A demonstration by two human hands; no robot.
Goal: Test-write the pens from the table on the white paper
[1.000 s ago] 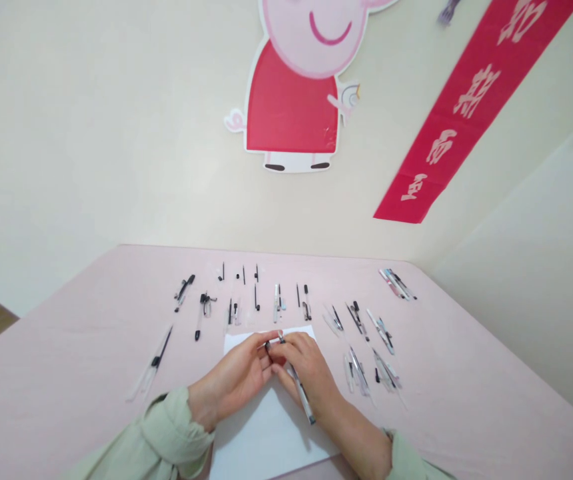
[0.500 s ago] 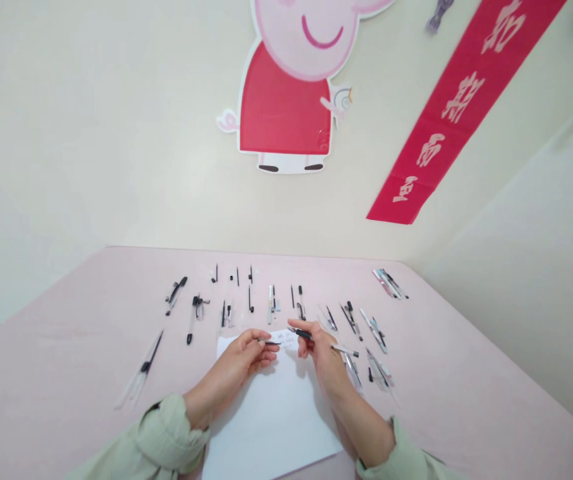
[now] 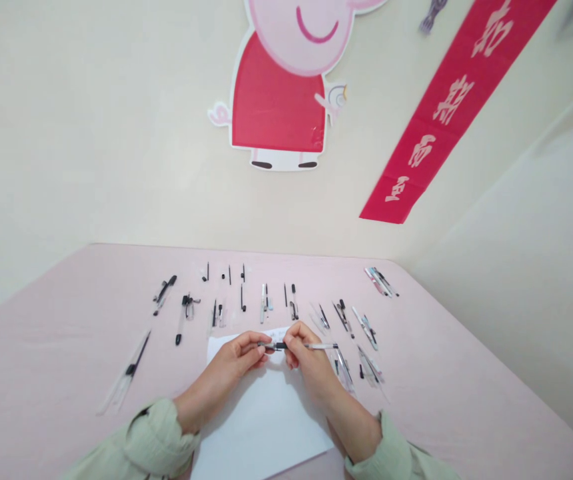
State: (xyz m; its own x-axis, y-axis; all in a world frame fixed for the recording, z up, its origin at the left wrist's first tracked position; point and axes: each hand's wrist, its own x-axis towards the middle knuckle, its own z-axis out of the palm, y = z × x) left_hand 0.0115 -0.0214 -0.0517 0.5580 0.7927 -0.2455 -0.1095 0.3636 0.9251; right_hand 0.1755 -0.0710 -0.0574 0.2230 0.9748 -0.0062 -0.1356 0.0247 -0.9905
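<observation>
Both my hands meet over a white sheet of paper [image 3: 261, 420] on the pink table [image 3: 41, 360]. My right hand [image 3: 304, 357] pinches a clear pen with a black grip [image 3: 311, 346], held level and pointing left. My left hand [image 3: 239, 357] pinches a small pen part at the pen's left tip [image 3: 266, 345]; the part is too small to name. Both hands are closed. Pale green sleeves cover my forearms.
Rows of taken-apart pens and pen parts [image 3: 266, 300] lie across the table beyond the paper. More lie to the right [image 3: 366, 363], a bundle at the far right [image 3: 380, 281], and one long pen at the left [image 3: 129, 370]. A cartoon cutout [image 3: 281, 87] and red banner [image 3: 441, 100] hang on the wall.
My right hand has turned the pen from pointing toward me to level, and brought its tip to my left hand's fingers. The view has shifted slightly.
</observation>
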